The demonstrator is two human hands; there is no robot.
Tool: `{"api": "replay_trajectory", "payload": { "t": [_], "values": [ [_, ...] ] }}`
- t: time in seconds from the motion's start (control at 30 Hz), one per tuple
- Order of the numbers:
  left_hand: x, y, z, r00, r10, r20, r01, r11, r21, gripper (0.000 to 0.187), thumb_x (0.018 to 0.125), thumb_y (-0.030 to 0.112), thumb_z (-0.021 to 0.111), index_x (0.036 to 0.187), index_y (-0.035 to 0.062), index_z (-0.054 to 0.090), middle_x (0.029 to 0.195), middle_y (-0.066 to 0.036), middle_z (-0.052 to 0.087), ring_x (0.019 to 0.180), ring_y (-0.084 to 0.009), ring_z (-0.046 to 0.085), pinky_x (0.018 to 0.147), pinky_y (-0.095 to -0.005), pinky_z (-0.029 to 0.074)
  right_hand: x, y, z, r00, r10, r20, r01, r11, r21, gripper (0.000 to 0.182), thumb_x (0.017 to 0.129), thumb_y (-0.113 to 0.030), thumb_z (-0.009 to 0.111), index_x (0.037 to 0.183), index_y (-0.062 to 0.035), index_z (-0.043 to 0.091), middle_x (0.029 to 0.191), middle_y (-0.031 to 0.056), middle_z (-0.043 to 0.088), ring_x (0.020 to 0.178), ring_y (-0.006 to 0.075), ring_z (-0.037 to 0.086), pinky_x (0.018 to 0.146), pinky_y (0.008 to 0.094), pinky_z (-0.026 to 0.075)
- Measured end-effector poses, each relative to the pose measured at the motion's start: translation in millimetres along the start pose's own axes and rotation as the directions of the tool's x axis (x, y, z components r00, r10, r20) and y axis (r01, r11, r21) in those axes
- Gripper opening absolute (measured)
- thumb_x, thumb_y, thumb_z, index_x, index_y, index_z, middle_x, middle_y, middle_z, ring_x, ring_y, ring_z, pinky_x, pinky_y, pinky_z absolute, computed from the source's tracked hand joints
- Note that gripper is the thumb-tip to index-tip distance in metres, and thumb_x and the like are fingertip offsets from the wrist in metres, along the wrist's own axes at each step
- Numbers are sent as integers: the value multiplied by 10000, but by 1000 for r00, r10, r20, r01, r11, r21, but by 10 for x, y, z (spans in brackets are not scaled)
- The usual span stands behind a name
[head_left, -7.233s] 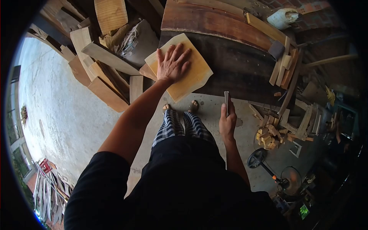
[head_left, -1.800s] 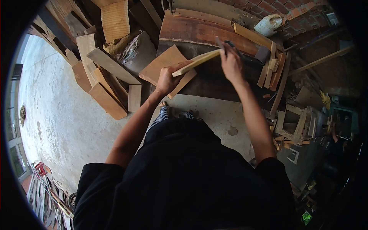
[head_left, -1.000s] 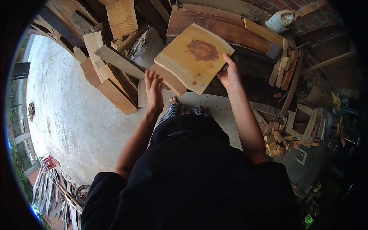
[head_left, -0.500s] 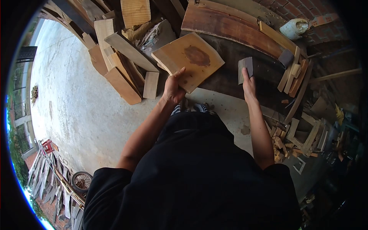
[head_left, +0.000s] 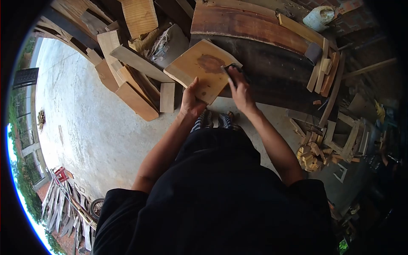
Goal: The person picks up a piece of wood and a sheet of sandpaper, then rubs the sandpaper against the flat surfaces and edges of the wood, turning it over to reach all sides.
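My left hand [head_left: 193, 101] grips the lower edge of a square wooden board [head_left: 197, 76], thumb on top. The board is tilted and has a dark brown stain [head_left: 211, 63] near its upper middle and smaller spots lower down. At the board's right edge, my right hand [head_left: 240, 87] is closed on a dark, flat sanding pad [head_left: 236, 70]. The pad is partly hidden by the fingers and slightly blurred; whether it presses on the board's face or its edge I cannot tell.
A dark wooden bench [head_left: 263, 68] carries a long reddish-brown plank [head_left: 242, 25]. Another grey pad [head_left: 313, 53] lies beside wood strips [head_left: 326, 68] at its right end. Boards [head_left: 137, 102] lean at the left. Offcuts [head_left: 312, 155] are piled on the floor at the right.
My right hand has moved left with the pad, from beside the board to its right edge. The left hand still holds the board. The view has shifted slightly.
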State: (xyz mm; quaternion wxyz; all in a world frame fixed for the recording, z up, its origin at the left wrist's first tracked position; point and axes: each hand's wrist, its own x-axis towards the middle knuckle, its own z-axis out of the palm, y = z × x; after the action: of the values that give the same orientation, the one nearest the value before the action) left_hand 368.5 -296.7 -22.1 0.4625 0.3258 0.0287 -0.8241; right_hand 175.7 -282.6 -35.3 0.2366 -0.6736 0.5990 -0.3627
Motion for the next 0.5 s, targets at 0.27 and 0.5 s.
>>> {"api": "replay_trajectory", "payload": {
  "t": [0.27,0.5],
  "values": [
    [108,-134,-100,999,24,-34,-24,999,-20,419,1031,293,516,1351,24,499,1278,-158,611,1202,-330,576,1088,-519,425,-352,-541,32,967,-166,192,141,980,139,535,913,-39,624,1423,14,468,1476,222,472,1378,391,445,1150,456,363],
    [109,-222,216,994,77,-79,-74,996,46,375,1053,201,470,1386,33,436,1274,-150,591,1172,-314,591,1039,-507,468,47,31,72,957,284,60,-289,918,272,394,1055,-219,486,1376,5,536,1426,249,520,1326,376,509,1065,399,435]
  ]
}}
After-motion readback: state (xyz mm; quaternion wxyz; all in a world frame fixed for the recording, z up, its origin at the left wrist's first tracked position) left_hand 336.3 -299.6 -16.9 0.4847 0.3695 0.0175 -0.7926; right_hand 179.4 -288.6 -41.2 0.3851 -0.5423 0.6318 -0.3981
